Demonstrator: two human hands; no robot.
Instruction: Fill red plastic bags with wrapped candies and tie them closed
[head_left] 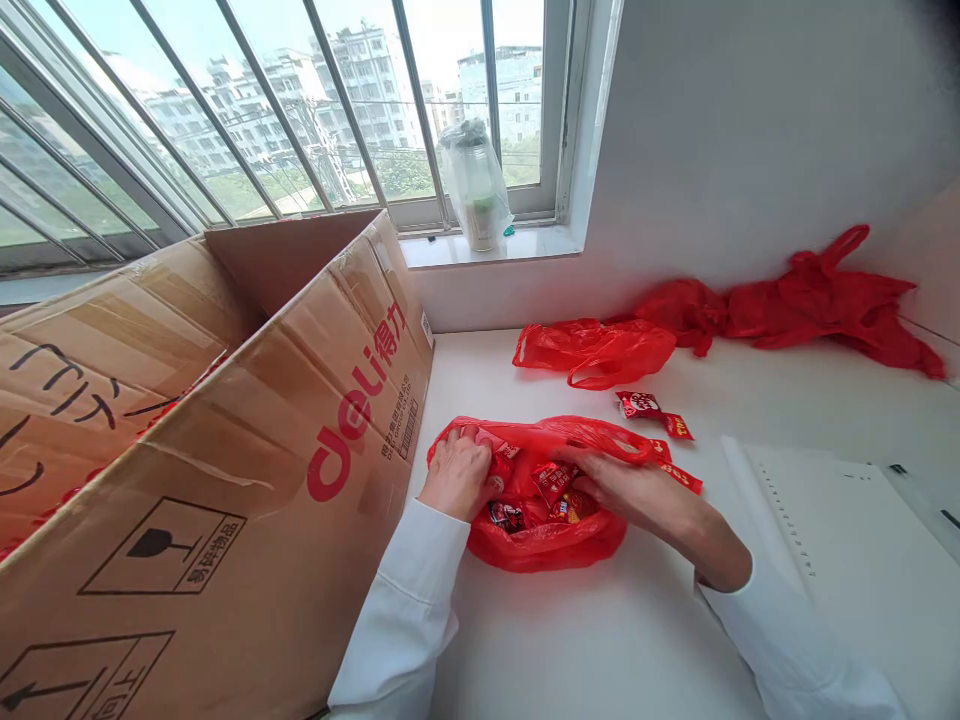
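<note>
A red plastic bag (551, 545) lies on the white table (600, 640), holding several small red snack packets (553, 480). My left hand (455, 478) is closed on the bag's left rim and holds it apart. My right hand (626, 487) reaches into the bag from the right, fingers curled round a packet. Two loose red packets (652, 410) lie on the table just beyond the bag, and another (681, 477) lies by my right wrist.
A large open brown cardboard box (225, 470) stands at the left, close to my left arm. More red bags (596, 350) (810, 295) lie by the far wall. A white ring-bound pad (847, 540) lies at the right. A wrapped jar (476, 185) stands on the window sill.
</note>
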